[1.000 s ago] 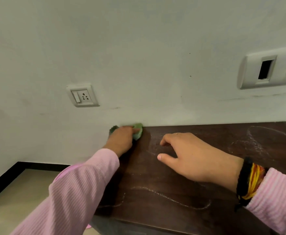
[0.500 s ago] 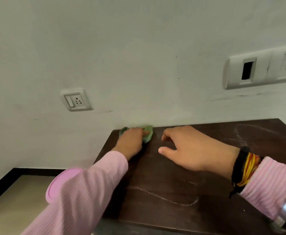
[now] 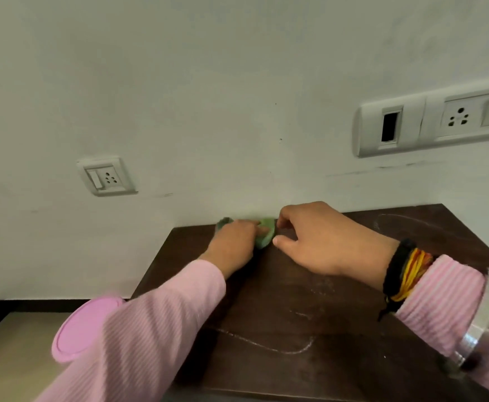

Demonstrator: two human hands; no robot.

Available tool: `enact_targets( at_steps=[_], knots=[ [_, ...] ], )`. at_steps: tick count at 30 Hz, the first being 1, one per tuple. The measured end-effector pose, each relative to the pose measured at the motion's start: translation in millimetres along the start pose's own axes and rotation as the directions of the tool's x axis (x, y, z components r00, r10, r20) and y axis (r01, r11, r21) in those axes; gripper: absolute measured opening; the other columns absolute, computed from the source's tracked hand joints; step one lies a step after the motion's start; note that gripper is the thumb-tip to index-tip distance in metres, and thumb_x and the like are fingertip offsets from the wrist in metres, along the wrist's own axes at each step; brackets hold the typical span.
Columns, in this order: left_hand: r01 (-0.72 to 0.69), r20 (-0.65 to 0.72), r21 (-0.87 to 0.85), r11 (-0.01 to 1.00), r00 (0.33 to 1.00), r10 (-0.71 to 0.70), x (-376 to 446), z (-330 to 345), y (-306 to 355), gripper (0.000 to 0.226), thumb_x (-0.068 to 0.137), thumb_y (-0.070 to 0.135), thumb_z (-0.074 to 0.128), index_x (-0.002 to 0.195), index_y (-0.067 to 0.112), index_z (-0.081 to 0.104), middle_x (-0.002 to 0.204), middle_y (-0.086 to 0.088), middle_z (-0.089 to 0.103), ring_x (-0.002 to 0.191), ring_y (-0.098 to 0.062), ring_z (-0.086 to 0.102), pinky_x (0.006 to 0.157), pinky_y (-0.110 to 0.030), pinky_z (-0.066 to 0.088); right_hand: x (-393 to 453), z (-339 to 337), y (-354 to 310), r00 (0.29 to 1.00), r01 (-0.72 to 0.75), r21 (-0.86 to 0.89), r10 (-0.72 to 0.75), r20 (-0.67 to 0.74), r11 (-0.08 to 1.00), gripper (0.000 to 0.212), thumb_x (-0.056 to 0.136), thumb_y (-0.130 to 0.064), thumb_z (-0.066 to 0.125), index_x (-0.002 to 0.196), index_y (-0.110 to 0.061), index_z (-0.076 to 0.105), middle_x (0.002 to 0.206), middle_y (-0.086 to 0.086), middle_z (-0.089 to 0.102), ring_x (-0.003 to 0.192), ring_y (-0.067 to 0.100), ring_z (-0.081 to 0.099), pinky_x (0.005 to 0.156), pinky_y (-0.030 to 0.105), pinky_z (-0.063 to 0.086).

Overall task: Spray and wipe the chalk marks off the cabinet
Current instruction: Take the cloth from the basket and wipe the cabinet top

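Observation:
The dark brown cabinet top stands against a pale wall. My left hand presses a small green cloth onto the cabinet's far edge, near the wall. My right hand rests on the top just right of the cloth, fingers bent and apart, thumb almost touching the cloth, holding nothing. A white chalk line curves across the near part of the top. A fainter chalk loop lies at the far right. No spray bottle shows.
A pink round lid or container sits low at the left, beside the cabinet and partly behind my left sleeve. A small wall socket is at the left, a long switch panel at the upper right. The floor lies at lower left.
My left hand has slid the green cloth rightward along the far edge. My right hand has moved toward the wall, close to the cloth. The view has shifted left, showing the pink lid.

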State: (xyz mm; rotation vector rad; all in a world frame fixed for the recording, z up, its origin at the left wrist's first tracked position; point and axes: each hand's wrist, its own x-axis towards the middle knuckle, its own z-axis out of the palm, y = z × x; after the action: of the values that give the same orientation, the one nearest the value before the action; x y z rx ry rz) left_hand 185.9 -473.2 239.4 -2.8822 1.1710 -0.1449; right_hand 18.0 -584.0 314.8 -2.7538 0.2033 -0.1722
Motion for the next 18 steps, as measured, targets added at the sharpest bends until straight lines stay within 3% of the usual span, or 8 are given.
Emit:
enact_targets(
  at_steps=[3, 6, 8, 10, 13, 15, 18],
  knots=[
    [0.137, 0.03, 0.04, 0.99, 0.99, -0.138, 2, -1, -44, 0.049, 0.092, 0.01, 0.052, 0.136, 0.028, 0.059, 0.129, -0.012, 0.065, 0.115, -0.032, 0.063, 0.099, -0.038, 0.049, 1, -4, 2, 1.0, -0.007, 0.008, 0.007, -0.025, 1.0, 0.033, 0.098, -0.041, 0.051, 0.118, -0.015, 0.059, 0.112, 0.003, 0.063, 0.096, 0.02, 0.06, 0.086, 0.037, 0.052],
    [0.221, 0.049, 0.029, 0.975, 0.974, -0.222, -40, 0, -85, 0.06, 0.088, 0.009, 0.057, 0.141, 0.037, 0.055, 0.141, -0.006, 0.059, 0.125, -0.029, 0.059, 0.105, -0.037, 0.046, -2, -5, 6, 1.0, -0.009, 0.027, 0.009, -0.012, 1.0, 0.033, 0.099, -0.041, 0.05, 0.117, -0.016, 0.06, 0.111, 0.003, 0.064, 0.099, 0.02, 0.06, 0.088, 0.037, 0.053],
    [0.178, 0.069, 0.014, 0.984, 0.982, -0.178, -68, 0, -84, 0.071, 0.084, 0.004, 0.057, 0.144, 0.041, 0.049, 0.152, 0.002, 0.048, 0.135, -0.025, 0.05, 0.114, -0.037, 0.039, -2, -5, 8, 1.0, -0.01, 0.026, 0.01, -0.005, 1.0, 0.032, 0.099, -0.041, 0.05, 0.117, -0.016, 0.059, 0.112, 0.003, 0.063, 0.099, 0.02, 0.06, 0.088, 0.037, 0.053],
    [0.046, 0.085, -0.02, 0.999, 0.995, -0.044, -73, 1, -52, 0.077, 0.082, 0.001, 0.056, 0.145, 0.043, 0.046, 0.157, 0.009, 0.039, 0.141, -0.021, 0.043, 0.117, -0.036, 0.034, -2, -6, 10, 1.0, -0.017, 0.025, 0.018, -0.012, 1.0, 0.033, 0.099, -0.04, 0.051, 0.118, -0.015, 0.06, 0.113, 0.004, 0.064, 0.1, 0.021, 0.06, 0.088, 0.037, 0.052],
    [-0.145, 0.066, -0.023, 0.989, 0.987, 0.146, -42, -1, 1, 0.069, 0.083, -0.001, 0.057, 0.14, 0.039, 0.053, 0.145, 0.005, 0.053, 0.123, -0.022, 0.058, 0.102, -0.035, 0.047, 0, -7, 7, 0.999, -0.021, 0.019, 0.022, -0.025, 1.0, 0.032, 0.098, -0.038, 0.052, 0.118, -0.015, 0.06, 0.113, 0.004, 0.064, 0.101, 0.021, 0.059, 0.087, 0.035, 0.052],
    [-0.098, 0.046, -0.019, 0.995, 0.994, 0.098, -11, -1, 9, 0.057, 0.087, 0.0, 0.056, 0.134, 0.031, 0.058, 0.131, -0.003, 0.062, 0.112, -0.026, 0.063, 0.094, -0.035, 0.05, 1, -9, 5, 0.999, -0.012, 0.011, 0.013, -0.04, 1.0, 0.032, 0.098, -0.037, 0.052, 0.119, -0.014, 0.06, 0.114, 0.005, 0.064, 0.101, 0.021, 0.059, 0.087, 0.035, 0.051],
    [0.067, 0.027, 0.03, 0.997, 0.997, -0.068, 4, -6, -26, 0.055, 0.092, 0.007, 0.053, 0.139, 0.035, 0.055, 0.13, -0.012, 0.064, 0.116, -0.032, 0.063, 0.101, -0.038, 0.048, 1, -11, 3, 0.998, -0.007, 0.003, 0.007, -0.065, 1.0, 0.035, 0.098, -0.038, 0.051, 0.122, -0.013, 0.059, 0.117, 0.005, 0.064, 0.104, 0.022, 0.059, 0.088, 0.035, 0.051]
  ],
)
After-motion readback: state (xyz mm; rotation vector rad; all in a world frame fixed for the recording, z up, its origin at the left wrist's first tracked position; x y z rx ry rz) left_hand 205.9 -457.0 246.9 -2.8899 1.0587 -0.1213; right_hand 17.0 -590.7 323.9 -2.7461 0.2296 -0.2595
